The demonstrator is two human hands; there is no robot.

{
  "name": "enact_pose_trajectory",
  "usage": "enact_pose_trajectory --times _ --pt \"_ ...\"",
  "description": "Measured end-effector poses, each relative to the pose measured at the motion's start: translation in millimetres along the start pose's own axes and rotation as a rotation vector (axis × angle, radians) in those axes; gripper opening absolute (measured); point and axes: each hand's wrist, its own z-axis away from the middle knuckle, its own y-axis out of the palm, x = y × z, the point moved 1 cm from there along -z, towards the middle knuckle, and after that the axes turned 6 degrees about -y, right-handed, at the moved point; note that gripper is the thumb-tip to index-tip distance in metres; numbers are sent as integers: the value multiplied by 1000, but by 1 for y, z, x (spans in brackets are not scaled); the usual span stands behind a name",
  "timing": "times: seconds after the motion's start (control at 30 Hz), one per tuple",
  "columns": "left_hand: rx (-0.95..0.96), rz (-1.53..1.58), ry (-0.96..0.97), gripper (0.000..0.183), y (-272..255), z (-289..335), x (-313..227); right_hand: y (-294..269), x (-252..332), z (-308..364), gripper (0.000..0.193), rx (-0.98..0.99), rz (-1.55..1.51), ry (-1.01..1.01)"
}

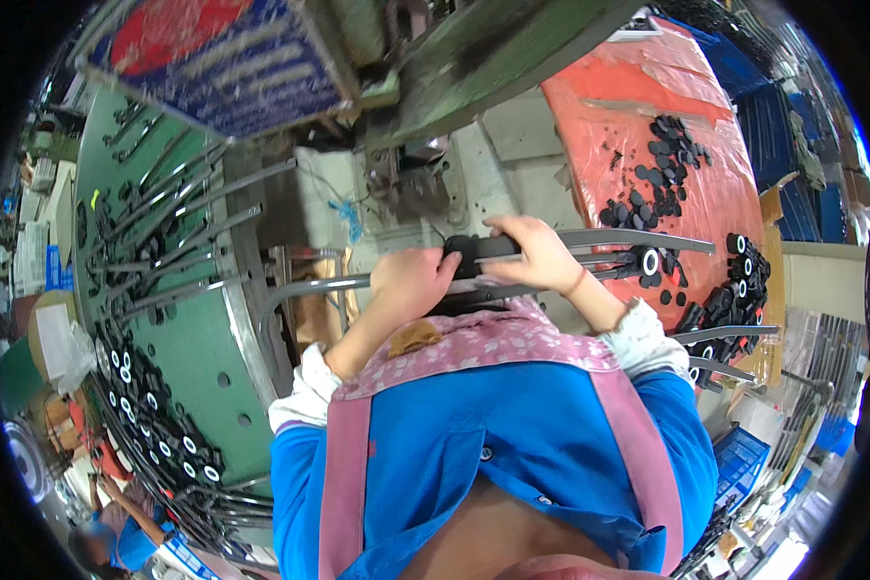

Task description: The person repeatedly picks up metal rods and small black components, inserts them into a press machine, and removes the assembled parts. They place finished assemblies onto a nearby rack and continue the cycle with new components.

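Note:
In front of my pink flowered apron, both hands are closed on bent grey metal tubes with black fittings. My left hand wraps round a metal tube whose curved end reaches left, its thumb against a rounded black fitting. My right hand has its fingers over the black fitting's right part, and another grey tube runs out from it to the right. The fingers partly hide where fittings and tubes meet. Just beyond my hands stands a machine's metal fixture.
A green table at left bears several tubes and black parts with white rings. At right, an orange-red covered table holds black discs and more ringed parts. A large machine arm overhangs the front. Another person is at lower left.

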Motion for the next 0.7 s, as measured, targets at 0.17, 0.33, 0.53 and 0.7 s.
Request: enact_pose_trajectory --times 0.17,0.33,0.53,0.7 --pt "-9 -15 44 47 -3 -8 1 -35 -17 50 112 330 611 -56" --pt "-73 84 100 34 -22 -10 -16 -70 -29 40 100 281 644 -105" --pt "-665 171 422 33 -39 -1 -34 -178 -109 9 90 178 816 -45" --pt "-669 248 261 28 -6 16 -20 -258 -245 -13 95 150 942 126"
